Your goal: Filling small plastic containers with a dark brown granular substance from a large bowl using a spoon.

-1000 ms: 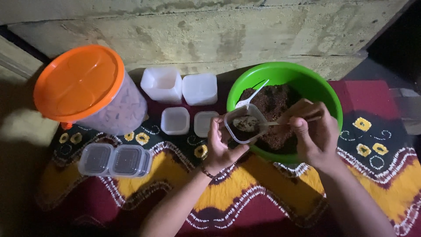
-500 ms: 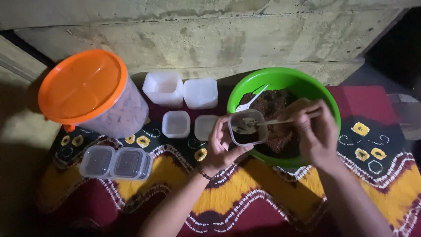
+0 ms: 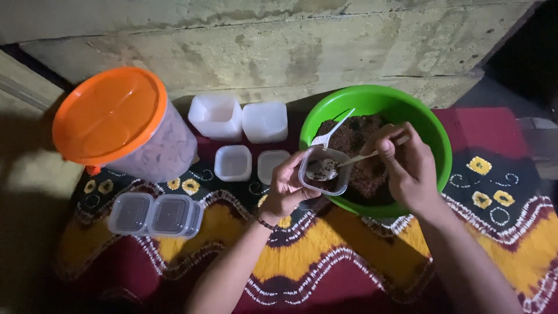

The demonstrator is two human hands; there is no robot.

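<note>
Over the near rim of the green bowl [image 3: 433, 139], the left hand [image 3: 286, 187] grips a small clear tub [image 3: 324, 170] while the right hand [image 3: 408, 168] holds a spoon [image 3: 330, 168] inside it. Filling looks underway; next, I judge, the spoon needs a steady tip so the dark mix [image 3: 363, 145] lands inside.

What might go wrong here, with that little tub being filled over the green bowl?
The small clear tub is held tilted in the left hand at the green bowl's rim, so dark mix may spill onto the patterned cloth. The spoon in the right hand could scatter crumbs too. Dim light hides the fill level.
</note>
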